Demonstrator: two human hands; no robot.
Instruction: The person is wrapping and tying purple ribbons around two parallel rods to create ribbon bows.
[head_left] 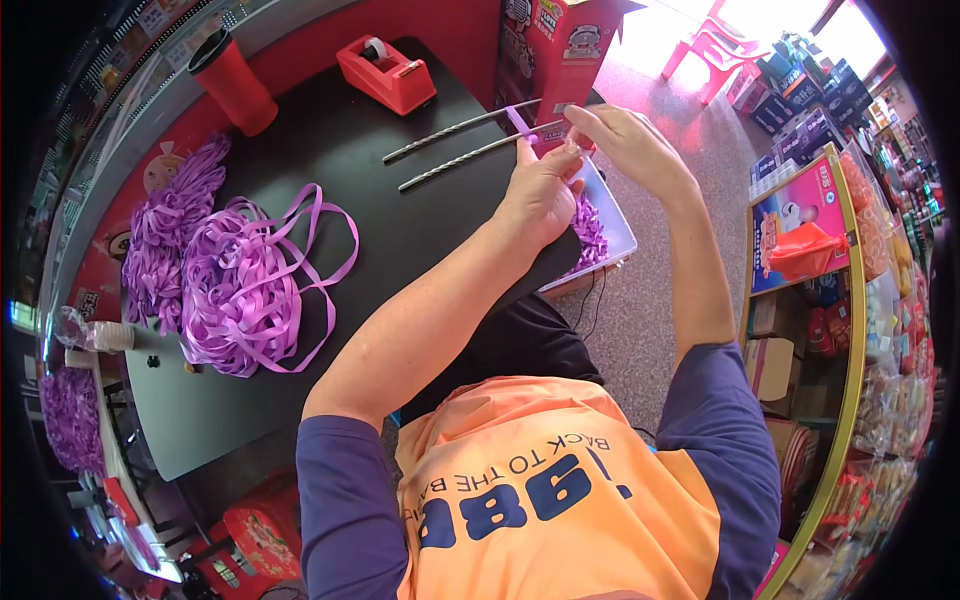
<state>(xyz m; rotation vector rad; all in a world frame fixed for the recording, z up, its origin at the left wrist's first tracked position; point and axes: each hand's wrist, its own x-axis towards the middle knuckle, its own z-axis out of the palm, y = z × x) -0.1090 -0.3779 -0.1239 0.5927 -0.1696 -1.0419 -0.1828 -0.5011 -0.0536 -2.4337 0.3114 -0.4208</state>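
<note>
A tall red printed carton [555,50] stands at the black desk's [330,160] far edge, a pink box [800,205] well right of it.

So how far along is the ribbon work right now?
Done: a white tray under the hands holds a small heap of purple ribbon pieces. In hand: the left hand and right hand work a purple strip at the two metal rods. Left: a big pile of loose ribbon on the table.
</note>
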